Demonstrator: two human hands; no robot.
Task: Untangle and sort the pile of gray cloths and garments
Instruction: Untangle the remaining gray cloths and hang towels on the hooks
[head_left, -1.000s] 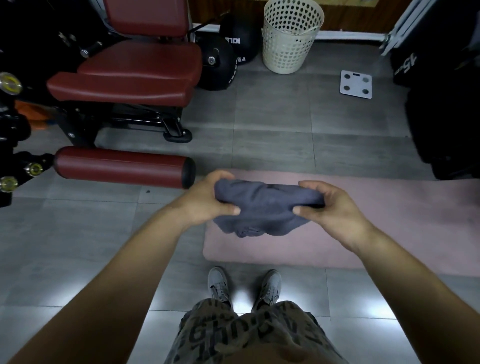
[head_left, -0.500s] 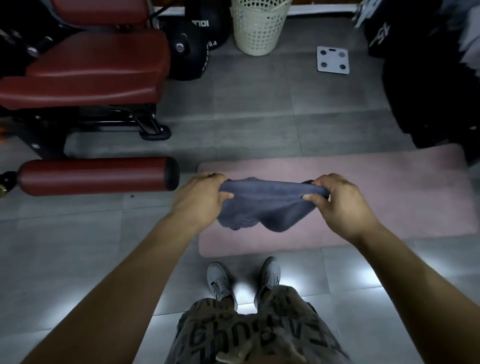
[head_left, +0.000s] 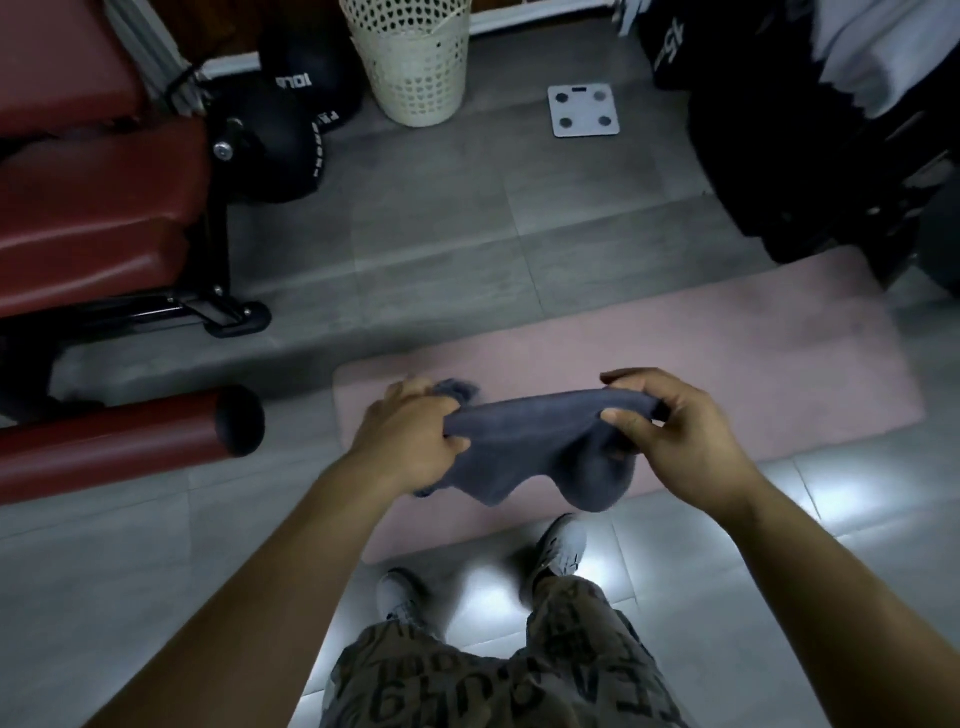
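Note:
A gray cloth (head_left: 530, 447) hangs in the air between my two hands, above the near edge of a pink mat (head_left: 675, 353). My left hand (head_left: 410, 436) grips its left end in a closed fist, with a bunch of cloth sticking out above the fingers. My right hand (head_left: 670, 431) pinches the right end between thumb and fingers. The top edge is stretched into a band and the rest sags below in loose folds. No pile of other cloths is in view.
A red padded gym bench (head_left: 98, 208) and its roller pad (head_left: 124, 441) stand at left. Black weight balls (head_left: 291, 130), a cream laundry basket (head_left: 415, 62) and a white scale (head_left: 584, 110) lie beyond. Dark equipment (head_left: 831, 156) fills the right. My feet stand at the mat's near edge.
My hands have pulled farther apart, stretching the cloth's top edge into a tight band. The view has swung, so the bench has slid left and the basket has moved up.

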